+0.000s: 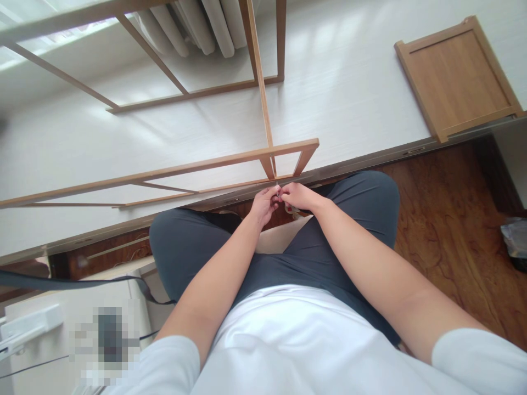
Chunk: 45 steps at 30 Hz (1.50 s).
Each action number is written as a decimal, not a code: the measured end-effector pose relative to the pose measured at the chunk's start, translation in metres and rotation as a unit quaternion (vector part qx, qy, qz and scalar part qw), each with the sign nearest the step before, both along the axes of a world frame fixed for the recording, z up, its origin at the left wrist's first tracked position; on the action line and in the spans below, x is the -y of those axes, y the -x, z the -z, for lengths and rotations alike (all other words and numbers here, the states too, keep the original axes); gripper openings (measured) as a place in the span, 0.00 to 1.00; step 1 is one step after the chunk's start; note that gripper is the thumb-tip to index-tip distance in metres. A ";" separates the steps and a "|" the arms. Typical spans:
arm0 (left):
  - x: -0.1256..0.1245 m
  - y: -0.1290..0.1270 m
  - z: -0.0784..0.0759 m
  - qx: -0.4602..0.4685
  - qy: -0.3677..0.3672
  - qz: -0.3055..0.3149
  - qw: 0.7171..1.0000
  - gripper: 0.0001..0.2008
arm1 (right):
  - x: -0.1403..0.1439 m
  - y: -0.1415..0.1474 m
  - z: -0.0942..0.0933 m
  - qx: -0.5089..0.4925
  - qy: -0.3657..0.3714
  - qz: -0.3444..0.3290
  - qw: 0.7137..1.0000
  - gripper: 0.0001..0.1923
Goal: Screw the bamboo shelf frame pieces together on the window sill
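Note:
My left hand (265, 205) and my right hand (299, 196) meet at the near edge of the white tabletop, their fingertips pinched together. Between them is a small thin metal piece (278, 192), too small to tell its exact kind. Just beyond my fingertips is the lower corner of a wooden frame (267, 115), made of slim light-brown bars joined into an open rack. Its bars stretch away to the left and toward the back, and one end joint sits right above my hands.
A wooden panel with a raised rim (463, 79) lies at the right of the white table (349, 88). Several pale rounded slabs (206, 27) stand behind the rack. A pale surface with a white device (35, 326) is at lower left. A plastic bag (514, 236) sits on the wooden floor.

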<state>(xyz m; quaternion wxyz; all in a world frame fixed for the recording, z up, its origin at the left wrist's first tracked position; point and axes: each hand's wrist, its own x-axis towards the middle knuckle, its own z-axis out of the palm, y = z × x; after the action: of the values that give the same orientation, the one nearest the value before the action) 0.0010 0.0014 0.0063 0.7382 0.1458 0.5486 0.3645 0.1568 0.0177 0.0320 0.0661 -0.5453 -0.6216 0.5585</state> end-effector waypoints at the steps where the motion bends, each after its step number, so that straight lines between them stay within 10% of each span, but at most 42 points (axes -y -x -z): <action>1: 0.000 0.000 0.000 -0.002 -0.001 0.000 1.000 0.17 | 0.000 0.000 0.000 -0.001 -0.002 -0.002 1.000 0.08; 15: 0.006 -0.002 0.007 -0.009 -0.038 -0.002 0.999 0.16 | 0.004 0.005 -0.021 0.078 -0.151 -0.029 0.985 0.15; 45: 0.003 -0.002 0.001 0.010 -0.039 -0.017 0.999 0.18 | 0.003 0.012 -0.028 0.156 -0.177 -0.066 0.970 0.09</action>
<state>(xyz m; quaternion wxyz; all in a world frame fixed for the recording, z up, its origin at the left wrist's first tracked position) 0.0027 -0.0014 0.0052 0.7310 0.1617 0.5292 0.3992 0.1453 0.0148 0.0598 0.0269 -0.5630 -0.7476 0.3511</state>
